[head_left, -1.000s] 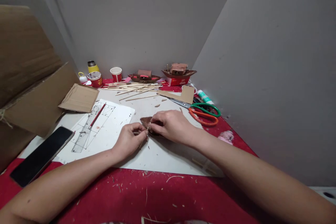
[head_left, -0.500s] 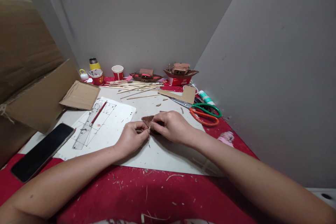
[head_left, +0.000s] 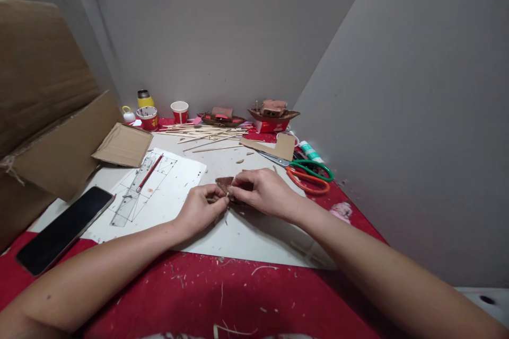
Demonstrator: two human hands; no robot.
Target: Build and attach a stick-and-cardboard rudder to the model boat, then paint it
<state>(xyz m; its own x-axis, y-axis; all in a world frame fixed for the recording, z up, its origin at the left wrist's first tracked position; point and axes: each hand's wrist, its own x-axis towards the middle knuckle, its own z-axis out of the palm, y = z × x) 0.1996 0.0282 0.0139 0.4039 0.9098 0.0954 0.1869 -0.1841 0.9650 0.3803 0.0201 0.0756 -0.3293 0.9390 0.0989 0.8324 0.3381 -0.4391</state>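
Note:
Over the pale work sheet, both hands meet at a small brown model boat (head_left: 225,184), its pointed end showing between them. My left hand (head_left: 201,205) is closed at the boat's near side, thumb and forefinger pinched at its edge. From the right, my right hand (head_left: 260,190) reaches over the hull with thumb and fingertips closed on it and hides most of it. A tiny pale bit, like a sliver of wood, shows where the fingertips meet; which hand grips it is unclear.
Scissors (head_left: 288,163) and an L-shaped cardboard piece (head_left: 285,145) lie to the right. Thin wooden sticks (head_left: 210,132) and two model boats (head_left: 274,111) are behind. Leftward are a drawing with a ruler (head_left: 133,190), a pencil (head_left: 150,172), a phone (head_left: 66,230) and cardboard (head_left: 123,145).
The view has shifted very slightly. Both hands stay almost in place on the model boat, and a little more of its pointed end shows.

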